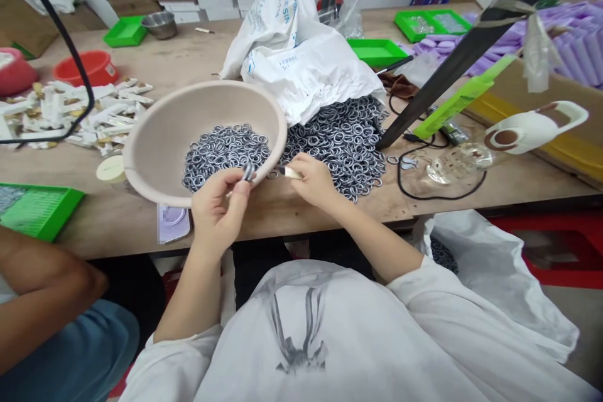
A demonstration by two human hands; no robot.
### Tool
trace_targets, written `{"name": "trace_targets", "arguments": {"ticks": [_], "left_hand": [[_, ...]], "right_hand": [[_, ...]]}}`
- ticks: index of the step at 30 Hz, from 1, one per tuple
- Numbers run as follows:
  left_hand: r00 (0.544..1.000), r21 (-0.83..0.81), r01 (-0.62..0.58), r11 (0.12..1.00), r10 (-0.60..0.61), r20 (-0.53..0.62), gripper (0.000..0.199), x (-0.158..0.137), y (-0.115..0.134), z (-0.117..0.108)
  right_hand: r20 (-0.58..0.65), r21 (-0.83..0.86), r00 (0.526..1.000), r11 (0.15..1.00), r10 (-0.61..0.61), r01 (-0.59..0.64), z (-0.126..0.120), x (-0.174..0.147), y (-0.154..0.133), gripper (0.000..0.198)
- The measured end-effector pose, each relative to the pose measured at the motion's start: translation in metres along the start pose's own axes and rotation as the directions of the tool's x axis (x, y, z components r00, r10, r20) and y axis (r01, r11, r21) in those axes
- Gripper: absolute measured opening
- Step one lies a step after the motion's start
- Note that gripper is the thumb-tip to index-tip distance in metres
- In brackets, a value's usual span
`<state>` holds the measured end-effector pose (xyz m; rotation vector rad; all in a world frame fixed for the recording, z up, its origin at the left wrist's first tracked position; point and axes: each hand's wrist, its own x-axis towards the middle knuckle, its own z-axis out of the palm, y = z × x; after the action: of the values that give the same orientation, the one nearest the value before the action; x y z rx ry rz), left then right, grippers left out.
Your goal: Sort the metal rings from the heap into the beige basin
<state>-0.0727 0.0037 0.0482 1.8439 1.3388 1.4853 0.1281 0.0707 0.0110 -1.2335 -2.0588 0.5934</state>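
Note:
My left hand is closed over the front rim of a beige basin, pinching a metal ring; whether it is one or more I cannot tell. Inside the basin lies a heap of dark silvery rings. To the right, my right hand grips a small tool with a whitish handle and a dark tip pointing left at the left hand. Behind that hand, a larger pile of the same rings spills from a white printed sack onto the wooden table.
A dark slanted post rises right of the pile, near a clear bottle and a black cable. White pieces lie at left by a red bowl. Another person's arm is at lower left. An open white sack stands lower right.

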Motion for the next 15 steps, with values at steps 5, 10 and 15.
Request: {"name": "trace_targets", "arguments": {"ticks": [5, 10, 15], "left_hand": [[0.995, 0.074, 0.097, 0.993, -0.095, -0.022, 0.021, 0.015, -0.012, -0.014], [1.0, 0.313, 0.03, 0.949, -0.031, -0.004, 0.02, 0.027, -0.017, -0.025], [0.999, 0.097, -0.022, 0.995, 0.017, 0.047, 0.018, 0.013, -0.004, -0.019]], "right_hand": [[0.345, -0.487, 0.935, 0.868, 0.084, 0.102, 0.013, 0.009, 0.004, 0.042], [0.363, -0.502, 0.928, 0.856, 0.083, 0.12, 0.02, 0.007, 0.011, 0.044], [-0.073, 0.042, 0.995, 0.997, -0.062, 0.066, -0.001, -0.017, 0.001, 0.028]]}}
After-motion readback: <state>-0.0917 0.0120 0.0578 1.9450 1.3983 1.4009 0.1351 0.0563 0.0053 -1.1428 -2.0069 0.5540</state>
